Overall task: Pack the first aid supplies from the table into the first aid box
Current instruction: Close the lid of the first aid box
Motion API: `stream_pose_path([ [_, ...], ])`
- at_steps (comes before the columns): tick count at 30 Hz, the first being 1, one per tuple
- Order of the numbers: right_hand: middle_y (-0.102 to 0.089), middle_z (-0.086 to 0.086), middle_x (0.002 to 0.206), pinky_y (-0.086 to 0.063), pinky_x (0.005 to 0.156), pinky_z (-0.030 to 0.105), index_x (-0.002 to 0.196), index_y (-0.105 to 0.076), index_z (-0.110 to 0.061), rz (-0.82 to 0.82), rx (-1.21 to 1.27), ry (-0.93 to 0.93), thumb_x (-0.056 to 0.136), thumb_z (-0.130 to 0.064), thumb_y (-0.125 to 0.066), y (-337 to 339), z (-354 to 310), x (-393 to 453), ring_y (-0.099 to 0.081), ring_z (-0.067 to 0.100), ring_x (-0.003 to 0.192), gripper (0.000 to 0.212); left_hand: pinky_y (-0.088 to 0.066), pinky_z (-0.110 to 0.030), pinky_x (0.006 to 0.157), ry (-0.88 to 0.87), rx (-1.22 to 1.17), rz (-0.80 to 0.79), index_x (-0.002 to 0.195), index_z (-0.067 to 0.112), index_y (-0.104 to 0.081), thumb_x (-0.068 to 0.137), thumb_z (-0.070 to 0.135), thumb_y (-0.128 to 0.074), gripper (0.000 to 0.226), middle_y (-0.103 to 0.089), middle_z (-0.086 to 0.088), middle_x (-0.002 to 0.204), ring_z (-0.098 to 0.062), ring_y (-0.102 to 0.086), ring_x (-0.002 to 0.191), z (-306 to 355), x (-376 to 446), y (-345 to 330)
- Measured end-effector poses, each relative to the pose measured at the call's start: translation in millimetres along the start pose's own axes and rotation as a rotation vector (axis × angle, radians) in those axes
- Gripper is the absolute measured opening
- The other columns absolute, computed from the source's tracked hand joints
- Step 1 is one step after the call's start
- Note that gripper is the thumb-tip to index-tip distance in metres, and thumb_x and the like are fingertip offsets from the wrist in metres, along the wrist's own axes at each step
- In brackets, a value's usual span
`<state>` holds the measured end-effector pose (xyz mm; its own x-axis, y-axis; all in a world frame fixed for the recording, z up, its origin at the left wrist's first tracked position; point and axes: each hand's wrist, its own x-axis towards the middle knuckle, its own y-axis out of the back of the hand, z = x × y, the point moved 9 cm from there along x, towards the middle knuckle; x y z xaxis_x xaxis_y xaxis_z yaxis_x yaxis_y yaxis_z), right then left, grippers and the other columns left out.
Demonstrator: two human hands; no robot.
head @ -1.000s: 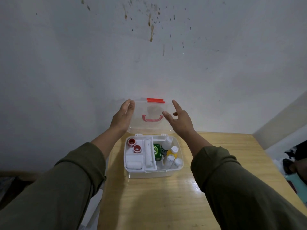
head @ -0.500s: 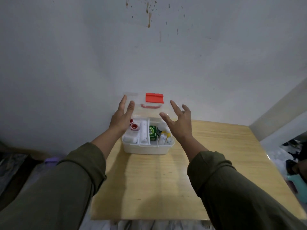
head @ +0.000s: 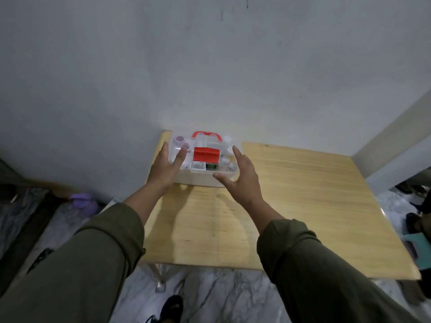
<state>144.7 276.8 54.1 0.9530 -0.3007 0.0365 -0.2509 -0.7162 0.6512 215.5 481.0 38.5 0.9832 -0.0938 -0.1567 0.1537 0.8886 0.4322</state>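
Note:
The white first aid box (head: 200,179) stands at the far left of the wooden table (head: 303,194), against the wall. Its clear lid (head: 211,146) lies down over the box, with the red handle (head: 206,135) at the back and the red latch (head: 206,155) at the front. Through the lid show red-capped pots (head: 179,139), a green carton (head: 211,166) and white bottles (head: 227,138). My left hand (head: 163,170) rests flat on the lid's left part, fingers apart. My right hand (head: 242,178) is spread at the box's right front corner, thumb near the front wall.
Grey wall stands directly behind the box. Bare wood stretches from the box to the table's near and right edges. On the marble floor lie a purple object (head: 81,202) at the left, a dark shoe (head: 171,308) below and a teal thing (head: 417,248) at the right.
The lid has swung from upright down onto the box. Both hands followed it downward. The view has pulled back, showing more table and floor.

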Motion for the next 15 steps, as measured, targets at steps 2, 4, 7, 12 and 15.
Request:
stream_pose_path([
  [2,-0.023,0.005,0.156,-0.029,0.113,0.044,0.147,-0.018,-0.034,-0.021,-0.023,-0.001,0.076,-0.05,-0.069,-5,4,-3,-0.021,0.023,0.144,0.088,-0.023,-0.04,0.113,0.015,0.035,-0.011,0.15,0.024,-0.009,0.089,0.061,-0.035,0.077,-0.017,-0.001,0.159,-0.025,-0.022,0.144,-7,-2,-3],
  [4,-0.023,0.005,0.156,-0.028,0.112,0.04,0.148,-0.018,-0.032,-0.046,-0.039,0.001,0.077,-0.048,-0.069,-8,6,-6,-0.021,0.023,0.143,0.088,-0.023,-0.041,0.113,0.024,0.07,-0.016,0.151,0.022,-0.008,0.09,0.06,-0.036,0.077,-0.016,-0.002,0.159,-0.026,-0.021,0.144,-13,-2,-5],
  [7,-0.018,0.005,0.157,-0.029,0.112,0.039,0.146,-0.02,-0.034,-0.074,-0.071,-0.008,0.078,-0.05,-0.067,-13,11,-8,-0.02,0.023,0.143,0.084,-0.023,-0.04,0.113,0.012,0.114,-0.009,0.151,0.021,-0.006,0.092,0.057,-0.037,0.076,-0.017,-0.003,0.159,-0.026,-0.021,0.144,-16,-2,-7],
  [12,-0.013,0.006,0.158,-0.022,0.116,0.049,0.14,-0.034,-0.04,0.055,-0.306,0.077,0.082,-0.063,-0.052,-9,4,-6,-0.012,0.027,0.146,0.065,-0.028,-0.046,0.113,-0.137,0.174,0.064,0.15,0.026,-0.01,0.093,0.052,-0.039,0.069,-0.02,0.0,0.158,-0.023,-0.022,0.144,-10,4,1],
  [15,-0.017,0.005,0.157,-0.019,0.114,0.05,0.136,-0.04,-0.041,0.112,-0.424,0.215,0.078,-0.073,-0.035,-11,-15,-4,-0.01,0.027,0.146,0.067,-0.024,-0.055,0.111,-0.216,0.401,0.016,0.148,0.038,-0.012,0.094,0.052,-0.036,0.061,-0.012,-0.001,0.159,-0.023,-0.012,0.146,-6,3,-6],
])
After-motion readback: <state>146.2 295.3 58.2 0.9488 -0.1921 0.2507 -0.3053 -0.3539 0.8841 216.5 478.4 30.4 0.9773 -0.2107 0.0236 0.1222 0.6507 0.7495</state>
